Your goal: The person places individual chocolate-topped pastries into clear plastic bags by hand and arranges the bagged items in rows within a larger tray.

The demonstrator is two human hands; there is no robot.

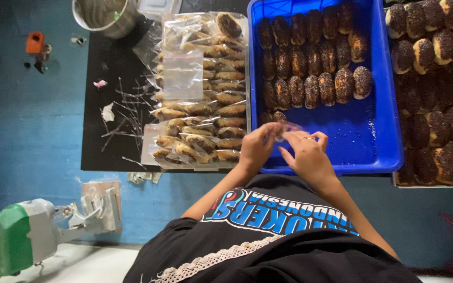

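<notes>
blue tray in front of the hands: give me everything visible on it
The blue tray is a rectangular, plastic-looking bin with raised walls, lying flat beside a black table. Its far half holds three rows of dark, crumb-topped pastries; the near floor is bare apart from scattered crumbs. The left hand and right hand work a clear bag over its near-left corner.

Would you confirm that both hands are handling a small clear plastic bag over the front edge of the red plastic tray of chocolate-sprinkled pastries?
Not quite: the plastic tray is blue, not red, as the head view shows. The rest holds: the left hand and right hand handle a small clear plastic bag over its front edge, near the chocolate-sprinkled pastries.
</notes>
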